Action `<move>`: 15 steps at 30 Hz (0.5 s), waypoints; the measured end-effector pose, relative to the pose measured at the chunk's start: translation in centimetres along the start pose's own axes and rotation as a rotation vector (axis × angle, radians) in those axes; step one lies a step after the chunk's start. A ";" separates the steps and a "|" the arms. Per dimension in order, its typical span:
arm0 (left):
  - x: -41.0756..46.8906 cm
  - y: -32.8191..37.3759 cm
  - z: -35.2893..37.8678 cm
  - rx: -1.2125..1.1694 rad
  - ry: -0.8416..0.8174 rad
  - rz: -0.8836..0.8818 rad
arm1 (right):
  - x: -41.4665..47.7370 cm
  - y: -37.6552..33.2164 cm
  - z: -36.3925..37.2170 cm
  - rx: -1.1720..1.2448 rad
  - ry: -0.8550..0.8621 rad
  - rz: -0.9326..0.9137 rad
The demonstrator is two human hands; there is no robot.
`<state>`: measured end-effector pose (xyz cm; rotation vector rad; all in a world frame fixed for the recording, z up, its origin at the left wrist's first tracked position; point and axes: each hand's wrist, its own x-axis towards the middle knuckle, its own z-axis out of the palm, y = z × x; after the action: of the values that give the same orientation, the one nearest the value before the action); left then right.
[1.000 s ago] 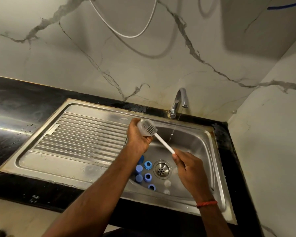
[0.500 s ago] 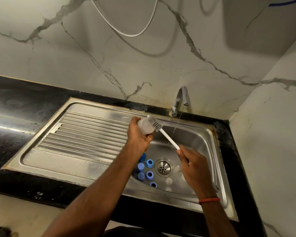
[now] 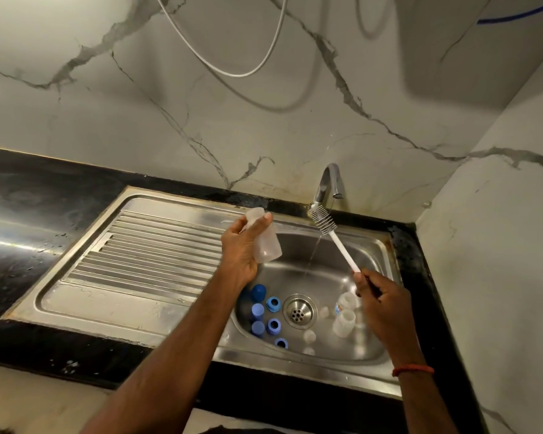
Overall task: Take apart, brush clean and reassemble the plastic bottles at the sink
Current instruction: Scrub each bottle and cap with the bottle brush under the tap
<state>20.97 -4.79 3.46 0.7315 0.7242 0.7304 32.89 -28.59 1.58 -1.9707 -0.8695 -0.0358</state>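
Left hand [image 3: 240, 252] grips a clear bottle [image 3: 265, 245], fingers and thumb curled round its body, above the left edge of the basin [image 3: 373, 252]. Right hand [image 3: 381, 305] is closed on the handle end of the brush [image 3: 342, 249].

Step in hand, as judged: brushing this bottle, with the brush outside it and its bristles [image 3: 323, 219] up beside the tap [image 3: 326, 180], close to the running water.

Bottle's long axis is tilted, narrower end up and away, wider end down toward the basin; which end is open cannot be told. Brush runs diagonally, bristles up-left, handle down-right.

Next move likely calls for rinsing the bottle or setting it down and picking another.

Blue caps [image 3: 257, 310], rings [image 3: 273, 325] and other bottles [image 3: 344, 322] lie apart in the basin; reassembly not yet done.
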 end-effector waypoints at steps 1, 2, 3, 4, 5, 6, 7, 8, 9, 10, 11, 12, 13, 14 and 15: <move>0.0 -0.1 -0.1 0.081 -0.070 0.048 | 0.0 -0.3 -0.1 0.017 -0.017 -0.007; -0.2 -0.1 -0.1 0.156 -0.155 0.089 | 0.0 -0.7 -0.1 0.037 -0.033 -0.021; -0.2 -0.1 -0.2 0.232 -0.247 0.119 | 0.0 -0.9 -0.1 0.052 -0.047 -0.039; -0.2 -0.2 -0.3 0.306 -0.340 0.136 | 0.0 -1.1 -0.1 0.057 -0.058 -0.058; -0.3 -0.4 -0.4 0.379 -0.418 0.148 | -0.1 -1.2 -0.1 0.049 -0.069 -0.080; -0.4 -0.6 -0.4 0.447 -0.473 0.153 | -0.1 -1.2 0.1 0.036 -0.077 -0.096; -0.6 -0.8 -0.4 0.506 -0.501 0.158 | 0.0 -1.3 0.2 0.019 -0.082 -0.108; -0.8 -0.9 -0.2 0.543 -0.514 0.161 | 0.1 -1.4 0.4 -0.002 -0.086 -0.118; -0.8 -0.9 -0.2 0.562 -0.518 0.165 | 0.2 -1.5 0.6 -0.027 -0.085 -0.127; -0.8 -0.8 -0.2 0.567 -0.518 0.169 | 0.4 -1.5 0.6 -0.045 -0.086 -0.134; -0.6 -0.7 -0.3 0.561 -0.519 0.173 | 0.5 -1.3 0.6 -0.050 -0.090 -0.135; -0.5 -0.5 -0.5 0.543 -0.516 0.171 | 0.5 -0.8 0.3 -0.043 -0.096 -0.130; -0.3 -0.4 -0.8 0.518 -0.508 0.165 | 0.5 -0.2 0.1 -0.035 -0.100 -0.122; -0.3 -0.4 -1.0 0.497 -0.497 0.154 | 0.3 0.3 -0.3 -0.029 -0.103 -0.114; -0.2 -0.5 -1.1 0.485 -0.487 0.140 | 0.1 0.6 -0.5 -0.027 -0.103 -0.106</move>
<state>20.13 -4.87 2.54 1.3578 0.4025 0.4704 33.49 -29.12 1.44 -1.9642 -1.0447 -0.0077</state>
